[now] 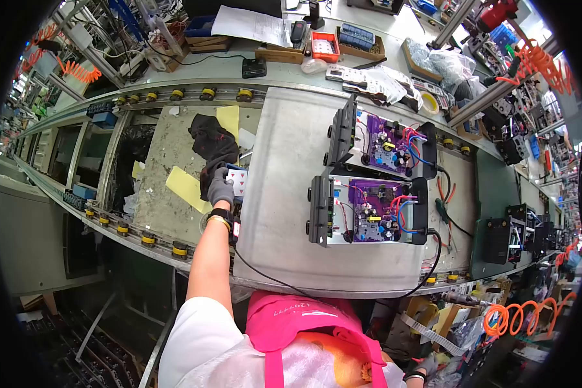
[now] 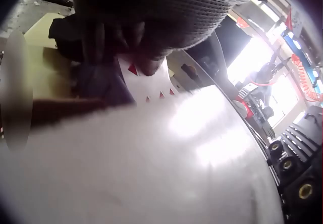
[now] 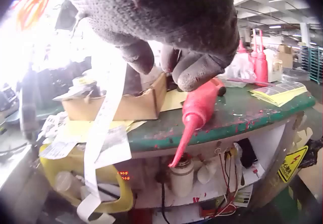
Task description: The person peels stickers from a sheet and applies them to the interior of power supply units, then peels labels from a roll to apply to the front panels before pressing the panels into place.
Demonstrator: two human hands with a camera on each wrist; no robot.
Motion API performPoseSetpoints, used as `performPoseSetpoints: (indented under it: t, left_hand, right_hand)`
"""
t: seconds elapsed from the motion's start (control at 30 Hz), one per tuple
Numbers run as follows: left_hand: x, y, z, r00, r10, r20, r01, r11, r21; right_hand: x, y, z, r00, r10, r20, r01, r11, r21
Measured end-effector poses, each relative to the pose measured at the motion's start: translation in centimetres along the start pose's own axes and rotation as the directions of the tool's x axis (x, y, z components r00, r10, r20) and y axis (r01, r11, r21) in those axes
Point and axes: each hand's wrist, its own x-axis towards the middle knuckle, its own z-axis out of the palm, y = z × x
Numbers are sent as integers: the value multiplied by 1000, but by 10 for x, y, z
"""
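My gloved left hand [image 1: 221, 189] pinches the edge of a white label sheet [image 1: 238, 183] printed with small red triangles, left of the metal plate [image 1: 278, 149]. In the left wrist view a fingertip presses on the label sheet [image 2: 146, 82], and a bluish thing shows beside it. A crumpled black cloth [image 1: 213, 139] lies just beyond this hand. Far out at the lower right is my gloved right hand [image 1: 427, 367]. Its fingers bend loosely over a green bench [image 3: 239, 115], where a red squeeze bottle [image 3: 199, 108] overlaps the fingertips in the right wrist view.
Two open units with purple circuit boards [image 1: 385, 145] sit on the plate, with black cables running off. Yellow sheets [image 1: 186, 187] lie on the left. A cardboard box [image 3: 116, 105] and a hanging white strip [image 3: 101, 133] are by the right hand. Roller rails [image 1: 149, 240] edge the line.
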Motion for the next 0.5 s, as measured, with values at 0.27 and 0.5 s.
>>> performPoseSetpoints:
  t: [0.27, 0.5]
  left_hand:
    - [2, 20, -21, 993, 49, 111, -71, 975, 212]
    - [18, 11, 30, 998, 14, 61, -34, 939, 341]
  right_hand:
    - [-170, -106, 103, 427, -718, 550, 840, 541, 54]
    - [-262, -185, 148, 62, -777, 627, 942, 253, 219]
